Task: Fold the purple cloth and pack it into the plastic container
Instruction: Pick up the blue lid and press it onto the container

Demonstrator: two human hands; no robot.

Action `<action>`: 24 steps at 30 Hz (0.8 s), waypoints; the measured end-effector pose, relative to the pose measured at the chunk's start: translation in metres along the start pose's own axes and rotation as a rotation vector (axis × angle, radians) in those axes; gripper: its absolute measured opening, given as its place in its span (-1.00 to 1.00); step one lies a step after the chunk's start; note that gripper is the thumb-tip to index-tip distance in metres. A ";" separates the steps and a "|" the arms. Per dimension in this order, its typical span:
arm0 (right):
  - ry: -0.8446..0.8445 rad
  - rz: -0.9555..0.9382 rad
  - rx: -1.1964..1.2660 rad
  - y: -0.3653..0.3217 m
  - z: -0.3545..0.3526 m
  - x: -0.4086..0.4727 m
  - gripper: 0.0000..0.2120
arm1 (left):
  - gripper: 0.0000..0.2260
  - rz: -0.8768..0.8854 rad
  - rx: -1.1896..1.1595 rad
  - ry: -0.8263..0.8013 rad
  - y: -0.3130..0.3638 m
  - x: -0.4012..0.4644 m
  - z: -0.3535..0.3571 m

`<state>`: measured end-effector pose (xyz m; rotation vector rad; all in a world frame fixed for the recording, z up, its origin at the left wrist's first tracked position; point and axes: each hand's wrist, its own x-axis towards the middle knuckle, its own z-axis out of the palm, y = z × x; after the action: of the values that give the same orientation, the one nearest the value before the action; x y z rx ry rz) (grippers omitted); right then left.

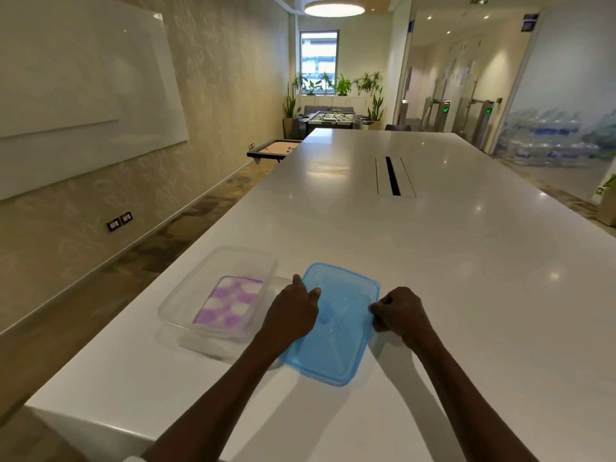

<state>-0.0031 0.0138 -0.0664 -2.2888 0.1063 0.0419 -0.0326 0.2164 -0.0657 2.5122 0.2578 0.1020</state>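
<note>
Folding done, by the look of it: purple cloth (227,305), a purple-and-white check, lying flat as a neat rectangle inside the plastic container (186,295), just left of the left hand's fingers (311,292). Packing done too, judging from how squarely it sits on the container floor. Left to do, most likely: closing up, with the blue lid (336,331) not yet on the container but flat on the bench (466,261), just beside it on the right.

Left hand (293,315) resting on the lid's left edge, fingers loosely curled and partly spread, index tip on the lid's top surface; whether truly gripping cannot be told. Right hand (401,313) at the lid's right edge, fingers curled tight and seemingly pinching the rim. Lid between the two sets of fingers, container just outside the left ones and apparently not touched by them.

Count: one purple cloth, one clear plastic container, one blue lid, two hands, one bench. Nothing else near the fingers.
</note>
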 end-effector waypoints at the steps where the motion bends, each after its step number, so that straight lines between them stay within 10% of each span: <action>1: 0.022 -0.024 0.002 0.000 -0.006 0.000 -0.72 | -0.59 -0.007 -0.026 0.009 0.004 0.000 -0.001; 15: 0.381 -0.449 0.365 -0.050 -0.057 -0.036 -0.75 | -0.70 0.056 -1.043 0.083 0.047 -0.008 -0.058; 24: 0.594 -0.734 0.239 -0.050 -0.049 -0.046 -0.81 | -0.59 -0.287 -1.562 -0.192 0.036 0.003 -0.090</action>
<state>-0.0448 0.0123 0.0063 -1.9089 -0.4036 -0.9719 -0.0358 0.2394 0.0287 0.9127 0.2838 -0.0532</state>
